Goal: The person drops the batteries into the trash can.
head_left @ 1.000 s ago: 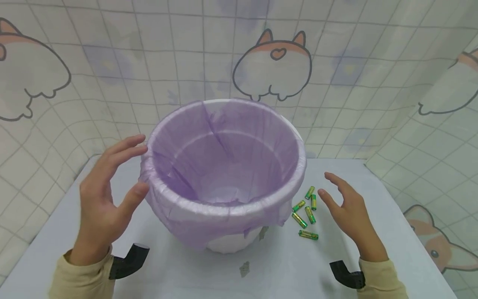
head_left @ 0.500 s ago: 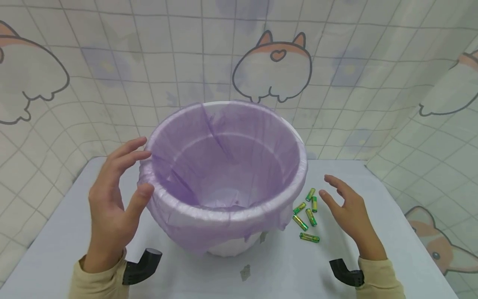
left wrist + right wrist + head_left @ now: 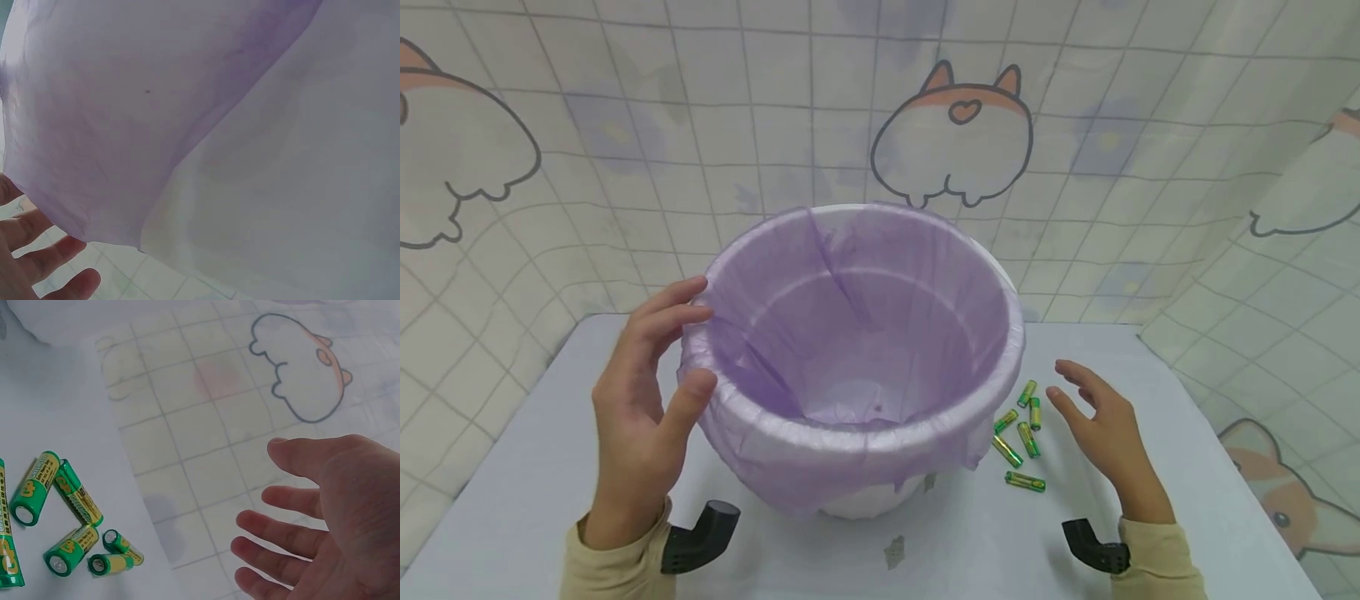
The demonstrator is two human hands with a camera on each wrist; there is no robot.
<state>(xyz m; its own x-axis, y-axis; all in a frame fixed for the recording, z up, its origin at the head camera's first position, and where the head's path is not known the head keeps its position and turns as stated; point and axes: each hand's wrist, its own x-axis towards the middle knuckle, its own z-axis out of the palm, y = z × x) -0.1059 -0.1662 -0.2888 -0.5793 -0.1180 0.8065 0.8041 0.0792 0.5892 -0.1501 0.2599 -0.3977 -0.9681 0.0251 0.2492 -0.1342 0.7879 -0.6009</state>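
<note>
A round white bin (image 3: pixel 867 501) lined with a purple plastic bag (image 3: pixel 850 457) stands mid-table, the bag folded over its rim. My left hand (image 3: pixel 643 417) is at the bin's left side, fingertips right at the rim, fingers and thumb spread. In the left wrist view, the fingers of my left hand (image 3: pixel 37 256) lie along the bag's lower edge. Several green and yellow batteries (image 3: pixel 1025 482) lie loose to the right of the bin. Beside them, my right hand (image 3: pixel 1105 429) hovers with relaxed, parted fingers and holds nothing. The batteries (image 3: pixel 36 487) lie left of that hand in the right wrist view.
The white table (image 3: pixel 805 567) bears a small grey patch (image 3: pixel 894 552) in front of the bin. Behind and at both sides rise walls covered in a tile-patterned sheet (image 3: pixel 767 125) with cartoon corgis. A black device (image 3: pixel 703 537) is strapped to each wrist.
My left hand has moved right and come closer against the bin's rim. The right hand stays almost still beside the batteries, which lie as before.
</note>
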